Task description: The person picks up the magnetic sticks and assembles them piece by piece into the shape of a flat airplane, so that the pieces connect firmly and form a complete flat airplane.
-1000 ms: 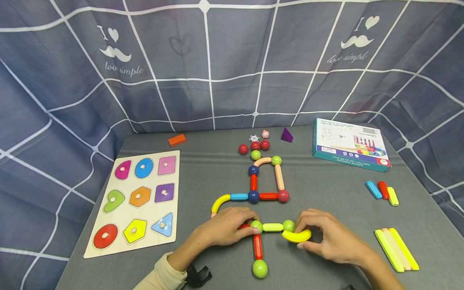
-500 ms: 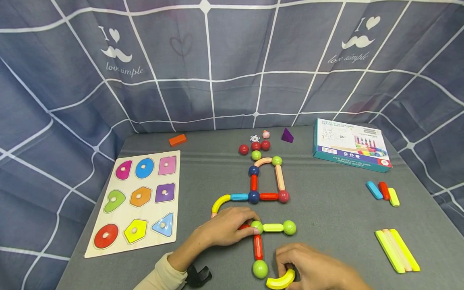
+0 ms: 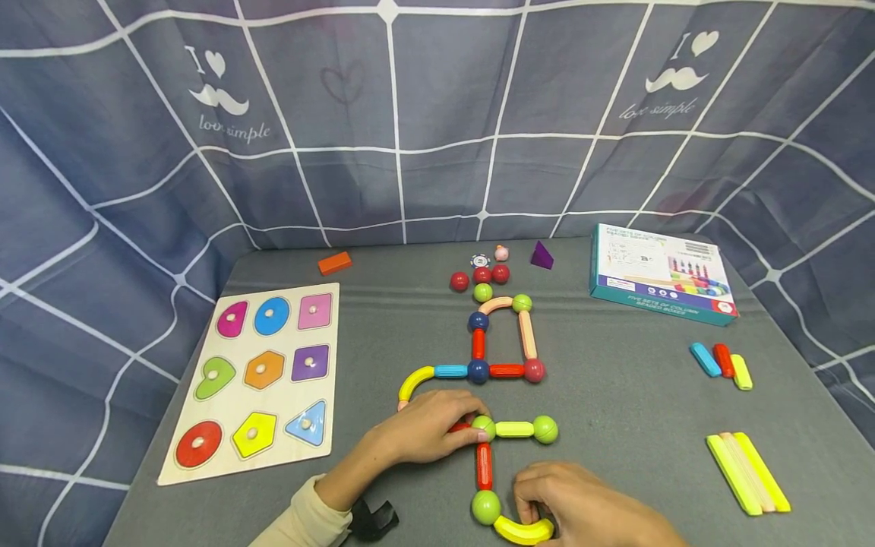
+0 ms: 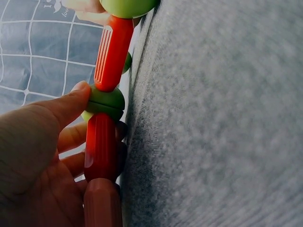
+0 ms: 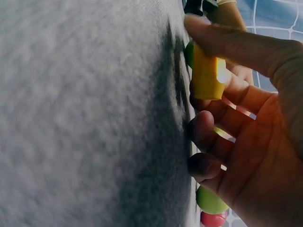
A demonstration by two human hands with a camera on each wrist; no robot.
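Note:
My left hand (image 3: 437,427) pinches a green ball (image 3: 484,428) between thumb and fingers, where several rods meet. Close by in the left wrist view, a red rod (image 4: 101,146) runs on into a pinkish rod (image 4: 102,203). From that ball a light green rod (image 3: 514,430) leads right to another green ball (image 3: 545,429), and a red rod (image 3: 484,466) leads down to a lower green ball (image 3: 486,507). With its thumb and fingers, my right hand (image 3: 581,505) grips a curved yellow rod (image 3: 522,530), whose left end touches the lower ball.
Farther back lies a loop of rods and balls, with a blue ball (image 3: 478,371) at its corner. A shape puzzle board (image 3: 326,425) is at left. Spare yellowish rods (image 3: 748,472), short rods (image 3: 722,359) and a box (image 3: 659,273) lie at right.
The right hand has carried the curved yellow rod from beside the right green ball down to the lower green ball, which has shifted slightly left. The left hand stays put.

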